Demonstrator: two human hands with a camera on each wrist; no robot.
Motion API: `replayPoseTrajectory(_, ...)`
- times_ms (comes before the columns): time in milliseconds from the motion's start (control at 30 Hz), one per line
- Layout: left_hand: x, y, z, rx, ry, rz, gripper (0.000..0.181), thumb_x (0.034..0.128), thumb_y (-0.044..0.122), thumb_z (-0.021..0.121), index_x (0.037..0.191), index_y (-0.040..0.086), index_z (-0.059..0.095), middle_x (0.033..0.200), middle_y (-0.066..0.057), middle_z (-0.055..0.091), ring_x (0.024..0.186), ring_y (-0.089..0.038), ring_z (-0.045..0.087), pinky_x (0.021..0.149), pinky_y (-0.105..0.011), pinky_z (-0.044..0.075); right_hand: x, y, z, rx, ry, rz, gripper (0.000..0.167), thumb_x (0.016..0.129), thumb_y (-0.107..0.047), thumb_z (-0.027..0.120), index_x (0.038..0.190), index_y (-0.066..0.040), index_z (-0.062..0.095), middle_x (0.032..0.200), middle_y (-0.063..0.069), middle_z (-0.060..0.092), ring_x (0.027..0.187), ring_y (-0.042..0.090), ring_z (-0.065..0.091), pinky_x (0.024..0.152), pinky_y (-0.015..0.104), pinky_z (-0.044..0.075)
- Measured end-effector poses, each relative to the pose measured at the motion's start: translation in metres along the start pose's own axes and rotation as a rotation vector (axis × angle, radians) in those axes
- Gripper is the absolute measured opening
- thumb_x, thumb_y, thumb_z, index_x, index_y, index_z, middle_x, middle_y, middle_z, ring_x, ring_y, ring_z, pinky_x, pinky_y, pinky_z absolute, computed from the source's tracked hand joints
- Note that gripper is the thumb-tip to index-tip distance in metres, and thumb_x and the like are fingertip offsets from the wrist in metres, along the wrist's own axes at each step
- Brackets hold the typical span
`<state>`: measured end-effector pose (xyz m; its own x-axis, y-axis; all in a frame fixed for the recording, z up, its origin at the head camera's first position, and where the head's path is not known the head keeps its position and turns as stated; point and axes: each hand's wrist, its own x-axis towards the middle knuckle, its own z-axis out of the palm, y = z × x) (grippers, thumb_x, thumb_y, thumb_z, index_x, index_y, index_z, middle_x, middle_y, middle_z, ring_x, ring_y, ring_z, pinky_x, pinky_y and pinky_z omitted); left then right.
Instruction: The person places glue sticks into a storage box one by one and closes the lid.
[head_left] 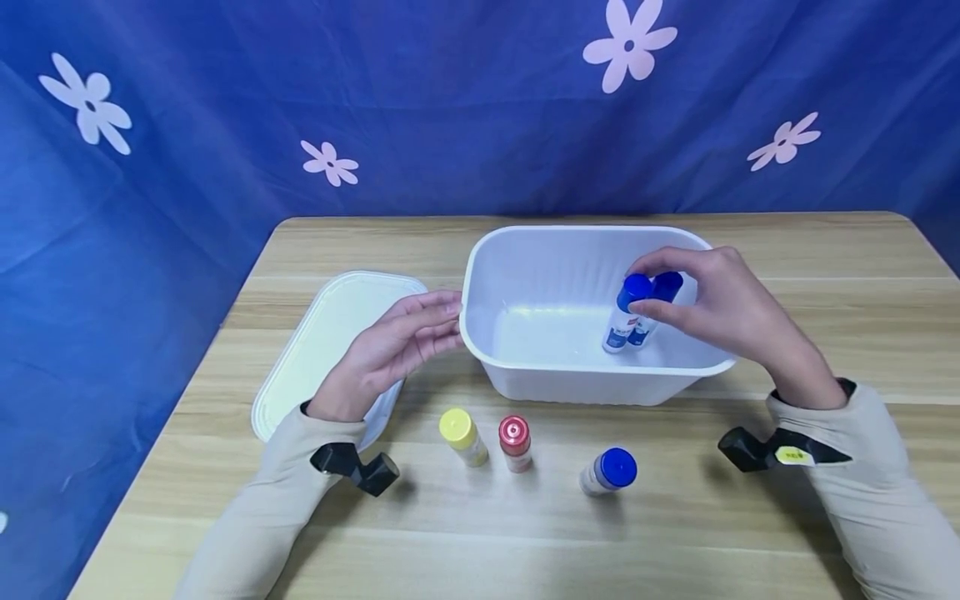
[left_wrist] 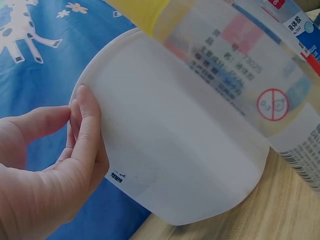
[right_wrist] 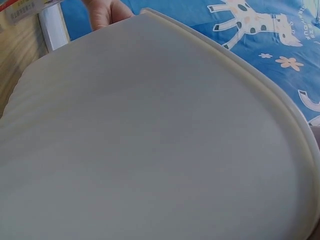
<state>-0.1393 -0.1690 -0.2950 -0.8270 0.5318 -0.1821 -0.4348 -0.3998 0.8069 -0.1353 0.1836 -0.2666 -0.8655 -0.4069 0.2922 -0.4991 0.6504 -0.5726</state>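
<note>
Inside the white plastic bin (head_left: 540,383), my right hand (head_left: 723,296) pinches a blue-capped liquid glue bottle (head_left: 619,327) by its cap, between thumb and fingers. A second blue-capped glue bottle (head_left: 666,287) stands right behind it, partly covered by the hand. My left hand (head_left: 408,333) touches the bin's left end from outside, its fingers fairly straight against the wall (left_wrist: 150,120) near the rim. The right wrist view shows mostly the bin's outer wall (right_wrist: 165,125), which hides the right hand there.
In front of the bin stand a yellow-capped glue bottle (head_left: 463,436), a red-capped one (head_left: 515,443) and another blue-capped one (head_left: 609,472). The white lid (head_left: 337,333) lies flat at the left, partly under the left forearm. A blue flowered cloth (head_left: 465,108) hangs behind the wooden table (head_left: 847,292).
</note>
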Motion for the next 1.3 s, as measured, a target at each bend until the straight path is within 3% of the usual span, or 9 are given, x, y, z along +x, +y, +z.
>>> replayPoseTrajectory(167, 0.001, -0.001, 0.0, -0.001, -0.002, 0.003, 0.015, 0.0953, 0.0, 0.057, 0.11, -0.002, 0.062, 0.102, -0.013, 0.066, 0.091, -0.02, 0.066, 0.082, -0.027, 0.058, 0.001, 0.0, -0.001, -0.016, -0.026, -0.017, 0.039, 0.079, -0.005, 0.079, 0.115, -0.004, 0.066, 0.106, 0.015, 0.069, 0.094, 0.031, 0.066, 0.083, 0.051, 0.055)
replayPoseTrajectory(367, 0.001, -0.001, 0.0, -0.004, -0.018, 0.006, 0.015, 0.095, 0.001, 0.058, 0.109, -0.003, 0.062, 0.1, -0.013, 0.067, 0.09, -0.019, 0.066, 0.082, -0.027, 0.058, 0.002, -0.001, -0.001, -0.042, -0.044, -0.035, 0.037, 0.08, -0.004, 0.078, 0.115, -0.004, 0.065, 0.106, 0.014, 0.069, 0.091, 0.029, 0.065, 0.079, 0.047, 0.056)
replayPoseTrajectory(633, 0.0, -0.001, 0.001, 0.0, 0.009, 0.004, 0.014, 0.0948, 0.001, 0.059, 0.108, -0.002, 0.062, 0.099, -0.012, 0.066, 0.089, -0.019, 0.066, 0.081, -0.027, 0.058, 0.004, 0.002, 0.002, -0.062, -0.047, -0.103, 0.036, 0.081, -0.007, 0.078, 0.114, -0.006, 0.066, 0.107, 0.01, 0.068, 0.091, 0.022, 0.063, 0.075, 0.034, 0.051)
replayPoseTrajectory(767, -0.001, -0.003, 0.001, 0.004, 0.013, 0.007, 0.014, 0.0944, 0.001, 0.06, 0.108, -0.002, 0.062, 0.099, -0.012, 0.066, 0.089, -0.019, 0.066, 0.081, -0.027, 0.058, 0.002, 0.001, 0.002, -0.057, -0.031, -0.102, 0.036, 0.08, -0.008, 0.079, 0.114, -0.006, 0.066, 0.109, 0.01, 0.068, 0.097, 0.025, 0.063, 0.078, 0.038, 0.052)
replayPoseTrajectory(867, -0.001, -0.003, 0.001, 0.005, 0.01, 0.005, 0.014, 0.0949, 0.0, 0.058, 0.108, -0.002, 0.062, 0.099, -0.011, 0.066, 0.088, -0.019, 0.066, 0.081, -0.027, 0.058, 0.0, -0.003, 0.001, -0.056, 0.018, -0.07, 0.036, 0.081, -0.008, 0.078, 0.115, -0.006, 0.067, 0.112, 0.011, 0.068, 0.105, 0.029, 0.061, 0.086, 0.047, 0.052)
replayPoseTrajectory(933, -0.001, -0.004, 0.001, 0.006, 0.009, 0.003, 0.014, 0.0951, 0.0, 0.058, 0.109, -0.002, 0.061, 0.099, -0.011, 0.066, 0.088, -0.019, 0.066, 0.081, -0.027, 0.058, -0.004, -0.006, -0.002, -0.052, 0.085, -0.071, 0.036, 0.08, -0.006, 0.079, 0.115, -0.006, 0.067, 0.113, 0.01, 0.068, 0.11, 0.029, 0.06, 0.094, 0.039, 0.05)
replayPoseTrajectory(1100, 0.0, -0.004, 0.001, 0.009, 0.008, -0.006, 0.014, 0.0954, -0.002, 0.056, 0.107, 0.0, 0.063, 0.1, -0.011, 0.066, 0.089, -0.019, 0.066, 0.082, -0.027, 0.058, -0.025, -0.017, -0.014, 0.003, 0.325, -0.139, 0.036, 0.074, 0.008, 0.078, 0.107, -0.002, 0.071, 0.106, 0.01, 0.07, 0.109, 0.004, 0.061, 0.096, 0.013, 0.043)
replayPoseTrajectory(1167, 0.001, -0.004, 0.001, 0.013, 0.008, -0.005, 0.013, 0.0954, -0.002, 0.056, 0.105, 0.0, 0.065, 0.1, -0.011, 0.066, 0.09, -0.019, 0.065, 0.083, -0.027, 0.057, -0.034, -0.023, -0.018, 0.071, 0.392, -0.169, 0.031, 0.074, 0.011, 0.076, 0.103, 0.002, 0.071, 0.103, 0.012, 0.071, 0.105, 0.002, 0.061, 0.095, 0.016, 0.046)
replayPoseTrajectory(1300, 0.0, -0.004, 0.0, 0.019, 0.014, 0.0, 0.014, 0.0956, -0.002, 0.056, 0.106, 0.0, 0.064, 0.099, -0.011, 0.066, 0.089, -0.019, 0.065, 0.082, -0.028, 0.058, -0.051, -0.026, -0.018, 0.243, 0.424, -0.258, 0.021, 0.077, 0.008, 0.072, 0.098, 0.01, 0.069, 0.097, 0.018, 0.07, 0.096, 0.018, 0.066, 0.09, 0.021, 0.051)
